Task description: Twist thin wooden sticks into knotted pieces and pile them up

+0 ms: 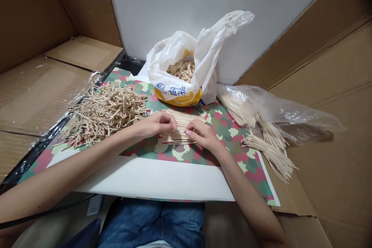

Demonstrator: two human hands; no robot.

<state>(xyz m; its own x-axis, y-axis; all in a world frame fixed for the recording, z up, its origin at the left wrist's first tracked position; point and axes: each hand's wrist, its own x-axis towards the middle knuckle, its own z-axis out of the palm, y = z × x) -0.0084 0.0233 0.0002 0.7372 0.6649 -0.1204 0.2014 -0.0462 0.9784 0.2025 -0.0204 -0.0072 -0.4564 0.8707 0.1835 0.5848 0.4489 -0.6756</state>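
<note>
A flat row of thin, pale stick-like strands [178, 118] lies crosswise on the camouflage-patterned sheet [181, 153]. Over its left part is my left hand [159, 123], fingers curled in and tips pressed together at the strands. My right hand [202, 135] bends over the right part, with thumb and forefinger pinched close to the row. Whether either pinch holds a single strand is too small to make out. Left of my left hand sits a heap of short, crooked pale pieces [107, 112].
Behind the row stands an open white plastic bag [209, 81] holding short pieces [183, 70]. To the right are tied bundles of long strands [271, 155] and a clear plastic bag [279, 104]. Cardboard [37, 93] flanks both sides; a pale wall [174, 4] rises behind.
</note>
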